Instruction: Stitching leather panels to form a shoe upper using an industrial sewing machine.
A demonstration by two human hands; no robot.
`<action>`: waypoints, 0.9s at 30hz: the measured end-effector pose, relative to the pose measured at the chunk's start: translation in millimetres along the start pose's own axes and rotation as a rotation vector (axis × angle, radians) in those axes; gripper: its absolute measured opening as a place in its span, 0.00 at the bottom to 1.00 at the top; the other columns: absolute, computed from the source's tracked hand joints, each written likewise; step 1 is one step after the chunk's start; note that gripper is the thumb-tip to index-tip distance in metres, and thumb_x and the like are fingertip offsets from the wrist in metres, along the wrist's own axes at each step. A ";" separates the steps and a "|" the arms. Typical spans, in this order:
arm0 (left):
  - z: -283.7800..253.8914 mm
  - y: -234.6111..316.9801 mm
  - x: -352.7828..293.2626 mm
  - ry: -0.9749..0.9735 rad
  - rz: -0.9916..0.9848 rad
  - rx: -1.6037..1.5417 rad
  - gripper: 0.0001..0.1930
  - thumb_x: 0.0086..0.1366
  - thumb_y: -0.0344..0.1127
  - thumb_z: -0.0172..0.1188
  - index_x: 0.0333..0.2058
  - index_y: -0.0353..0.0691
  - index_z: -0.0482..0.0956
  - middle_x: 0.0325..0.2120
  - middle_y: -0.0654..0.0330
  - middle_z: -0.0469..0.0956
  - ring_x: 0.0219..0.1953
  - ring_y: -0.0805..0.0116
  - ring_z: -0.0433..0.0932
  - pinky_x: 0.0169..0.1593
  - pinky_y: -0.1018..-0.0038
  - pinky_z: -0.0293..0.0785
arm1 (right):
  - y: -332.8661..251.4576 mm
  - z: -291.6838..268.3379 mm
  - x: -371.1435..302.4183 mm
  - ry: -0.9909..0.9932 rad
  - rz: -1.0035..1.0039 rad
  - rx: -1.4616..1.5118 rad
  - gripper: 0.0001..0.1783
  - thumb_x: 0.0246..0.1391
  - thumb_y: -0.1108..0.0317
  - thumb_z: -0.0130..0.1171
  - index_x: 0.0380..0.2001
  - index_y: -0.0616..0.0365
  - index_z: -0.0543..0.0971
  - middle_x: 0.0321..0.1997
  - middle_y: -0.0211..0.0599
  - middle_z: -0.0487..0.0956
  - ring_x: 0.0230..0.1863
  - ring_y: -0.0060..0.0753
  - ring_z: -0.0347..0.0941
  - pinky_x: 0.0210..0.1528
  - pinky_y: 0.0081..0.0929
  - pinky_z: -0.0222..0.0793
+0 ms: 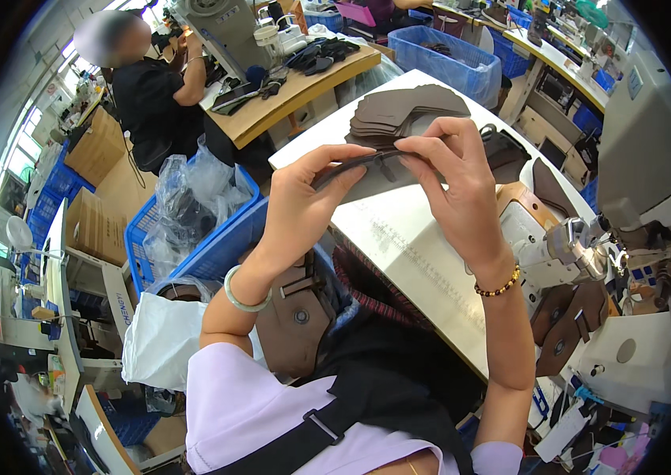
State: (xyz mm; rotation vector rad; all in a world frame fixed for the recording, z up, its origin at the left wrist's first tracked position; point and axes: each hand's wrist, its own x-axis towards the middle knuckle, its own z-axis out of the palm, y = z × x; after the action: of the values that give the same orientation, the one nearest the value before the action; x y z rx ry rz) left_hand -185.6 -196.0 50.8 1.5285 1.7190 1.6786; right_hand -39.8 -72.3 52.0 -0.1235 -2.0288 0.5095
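Note:
Held up in front of me over the white table (423, 245) is a thin, dark, flat piece (342, 169), seen nearly edge-on, with a short tab hanging from it. My left hand (304, 190) pinches its left part between thumb and fingers. At its other end the thumb and fingertips of my right hand (456, 186) are closed on it. Its material looks like leather, though I cannot tell for sure. Just beyond my fingers lies a stack of brown cut pieces (411, 107), shaped like curved panels.
Right of my right forearm stands a sewing machine (577, 249), with brown pieces (569, 324) beside it. At left is a blue crate (137, 245) with plastic bags; a white bag (163, 336) sits nearer. A person (153, 103) works at a wooden table (296, 95) behind.

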 end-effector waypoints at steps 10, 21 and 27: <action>46.3 -32.6 -34.8 0.218 0.282 0.275 0.19 0.50 0.16 0.60 0.42 0.33 0.73 0.45 0.47 0.76 0.47 0.51 0.77 0.45 0.68 0.77 | 16.9 27.1 -71.8 0.187 -0.336 -0.214 0.15 0.46 0.81 0.62 0.40 0.59 0.79 0.45 0.38 0.69 0.38 0.34 0.72 0.35 0.21 0.73; 58.3 -71.9 -49.3 0.334 0.302 0.354 0.23 0.52 0.13 0.53 0.49 0.31 0.74 0.42 0.49 0.79 0.38 0.58 0.82 0.42 0.73 0.77 | -18.9 17.4 -76.5 -0.039 0.021 -0.554 0.17 0.46 0.72 0.57 0.43 0.50 0.81 0.47 0.27 0.79 0.16 0.20 0.67 0.20 0.19 0.65; 55.0 -63.2 -48.2 0.304 0.024 0.031 0.23 0.57 0.14 0.45 0.50 0.35 0.75 0.42 0.54 0.81 0.33 0.75 0.79 0.37 0.80 0.73 | -1.2 28.0 -92.5 -0.054 -0.068 -0.376 0.22 0.46 0.73 0.56 0.49 0.51 0.80 0.53 0.35 0.76 0.32 0.29 0.78 0.35 0.23 0.75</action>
State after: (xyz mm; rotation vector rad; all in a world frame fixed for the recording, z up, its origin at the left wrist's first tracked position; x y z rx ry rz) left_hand -152.3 -189.6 -39.7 1.3671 1.8854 1.9900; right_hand -17.9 -109.2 -34.6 -0.2689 -2.1548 0.0852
